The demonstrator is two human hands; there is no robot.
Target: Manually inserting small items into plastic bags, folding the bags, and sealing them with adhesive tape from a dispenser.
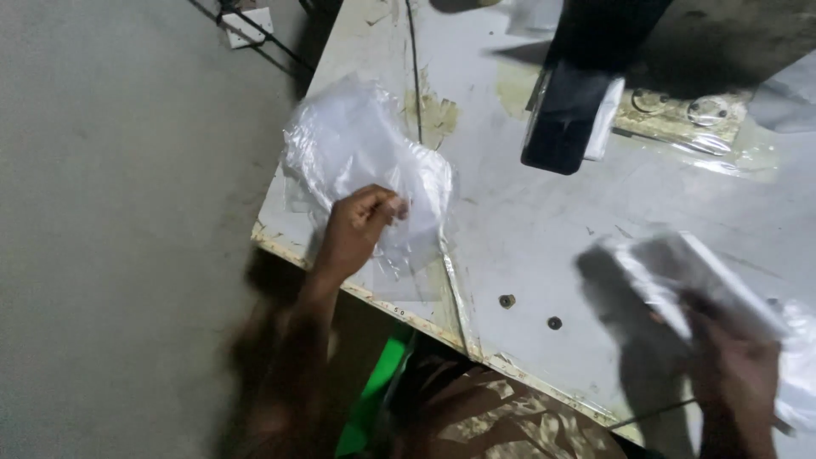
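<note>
1. The left hand (pixel 357 229) is at the near left corner of the bench (pixel 544 221). Its thumb and fingers are pinching the top bag of a stack of clear plastic bags (pixel 357 153).
2. The stack of clear plastic bags lies right at that corner. Some of it sticks out past the left edge of the bench, over the floor (pixel 119 238).
3. The right hand (pixel 735 365) is near the front edge on the right side. Its fingers are curled round a flat white and grey packet (pixel 680 276). The packet is blurry, so what is inside it cannot be told.
4. A black machine part (pixel 578 93) hangs over the far middle of the bench. Beside it, toward the far right, is a yellowed metal plate (pixel 680 115) with round knobs on it.
5. Things that could go wrong:
   - The bags are thin and slippery. A pull on one could drag the others off the corner and onto the floor.
   - Thin bags stick together, so the pinch could pick up two, not one.
   - The right hand looks to be moving fast, so the packet could slip out of its fingers
</note>
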